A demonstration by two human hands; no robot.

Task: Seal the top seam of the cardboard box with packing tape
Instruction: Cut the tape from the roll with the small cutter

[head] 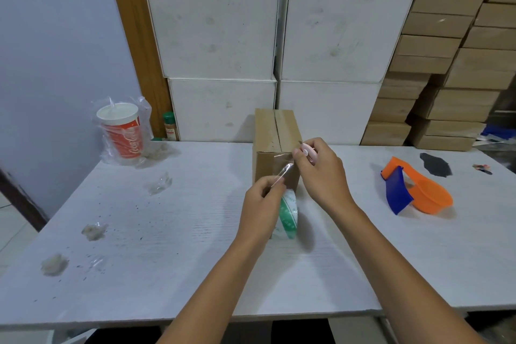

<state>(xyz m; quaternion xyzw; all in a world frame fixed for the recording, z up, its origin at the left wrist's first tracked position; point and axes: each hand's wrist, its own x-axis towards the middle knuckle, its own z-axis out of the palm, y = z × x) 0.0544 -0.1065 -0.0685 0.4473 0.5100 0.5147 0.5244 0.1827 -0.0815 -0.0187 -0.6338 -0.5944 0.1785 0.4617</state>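
A small brown cardboard box stands on the white table, with clear tape along its top seam and down its front face. My left hand grips a tape roll with a green and white core just in front of the box. A stretched strip of clear tape runs from the roll up to the box front. My right hand holds a small pink cutter with its blade at the strip, near the box's upper front edge.
A red paper cup in a plastic bag stands at the back left. An orange and blue tape dispenser lies to the right. Crumpled tape scraps lie on the left of the table. White cartons and stacked brown boxes rise behind.
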